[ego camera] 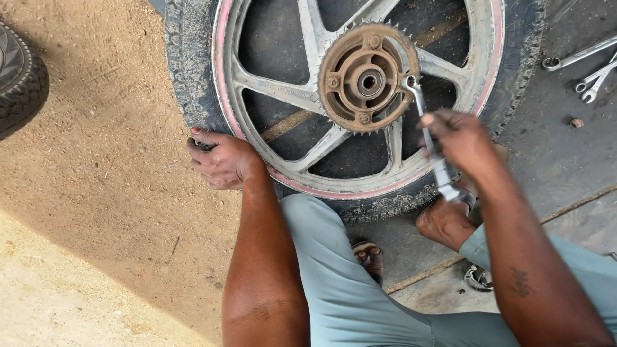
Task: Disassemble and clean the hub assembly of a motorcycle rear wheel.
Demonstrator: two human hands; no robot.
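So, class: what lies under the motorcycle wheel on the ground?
Through the spokes of the wheel, dark mat shows with a pale strip. The tyre covers whatever lies beneath its rim.

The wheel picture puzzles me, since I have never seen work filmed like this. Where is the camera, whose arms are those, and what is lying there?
The camera sits on the person's head and looks down, so both arms reaching into the picture are that person's own. A motorcycle wheel with silver spokes and a knobbly tyre lies flat on the ground. At its centre is a rusty toothed sprocket. The left hand rests on the tyre's edge and steadies it. The right hand grips a metal spanner whose head sits on a bolt at the sprocket's rim. A few more spanners lie on the concrete at upper right, and part of another tyre shows at the left edge on the sandy ground. The person's feet in sandals show beneath the wheel.
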